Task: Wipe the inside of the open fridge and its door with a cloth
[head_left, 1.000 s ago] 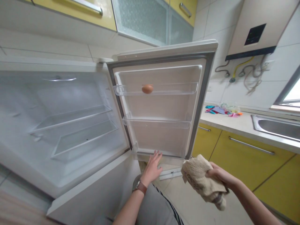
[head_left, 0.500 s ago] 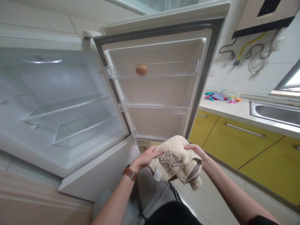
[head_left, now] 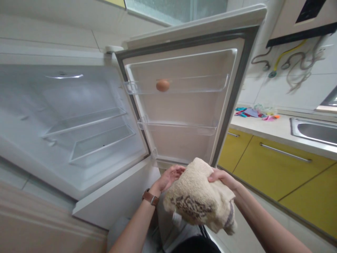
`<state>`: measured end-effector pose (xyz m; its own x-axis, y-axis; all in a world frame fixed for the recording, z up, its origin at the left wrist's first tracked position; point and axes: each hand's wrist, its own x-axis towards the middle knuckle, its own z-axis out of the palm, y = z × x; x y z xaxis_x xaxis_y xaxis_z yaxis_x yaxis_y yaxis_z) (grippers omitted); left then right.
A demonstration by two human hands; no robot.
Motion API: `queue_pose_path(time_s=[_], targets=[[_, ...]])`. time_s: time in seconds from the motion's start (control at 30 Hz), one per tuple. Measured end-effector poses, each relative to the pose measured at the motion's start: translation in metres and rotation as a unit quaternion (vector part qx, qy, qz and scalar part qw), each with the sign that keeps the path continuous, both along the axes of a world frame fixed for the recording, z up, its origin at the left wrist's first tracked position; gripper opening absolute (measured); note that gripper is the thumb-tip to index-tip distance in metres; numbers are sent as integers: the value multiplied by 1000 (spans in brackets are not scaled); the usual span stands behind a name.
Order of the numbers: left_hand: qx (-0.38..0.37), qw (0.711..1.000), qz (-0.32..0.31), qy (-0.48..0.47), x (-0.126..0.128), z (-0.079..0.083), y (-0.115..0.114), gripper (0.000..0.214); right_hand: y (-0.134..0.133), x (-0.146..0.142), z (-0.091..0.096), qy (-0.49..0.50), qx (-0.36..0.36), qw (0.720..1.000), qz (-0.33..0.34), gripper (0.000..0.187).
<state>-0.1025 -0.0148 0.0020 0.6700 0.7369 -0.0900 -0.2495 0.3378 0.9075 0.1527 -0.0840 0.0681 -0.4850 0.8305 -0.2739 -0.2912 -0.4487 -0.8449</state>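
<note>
Towel (head_left: 196,196) bunched at waist height before the open fridge door (head_left: 184,105); right hand (head_left: 221,177) grips its top, left hand (head_left: 168,177) seemingly cupping behind. Fold a flat pad first.

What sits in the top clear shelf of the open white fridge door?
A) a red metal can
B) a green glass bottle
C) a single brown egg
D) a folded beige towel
C: a single brown egg rests in the top clear door shelf of the open white fridge door; the beige terry towel is held in both hands, in front of the door's lower edge.
</note>
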Motion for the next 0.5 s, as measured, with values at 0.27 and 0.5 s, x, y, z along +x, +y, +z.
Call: queue_pose_path(time_s=[0.27,0.5], targets=[[56,993,-101,34,1,25,-26,75,14,-13,12,-202,256,945,-36,42],[-48,989,141,23,-63,58,-17,54,39,44,24,-374,483,664,-432,41]])
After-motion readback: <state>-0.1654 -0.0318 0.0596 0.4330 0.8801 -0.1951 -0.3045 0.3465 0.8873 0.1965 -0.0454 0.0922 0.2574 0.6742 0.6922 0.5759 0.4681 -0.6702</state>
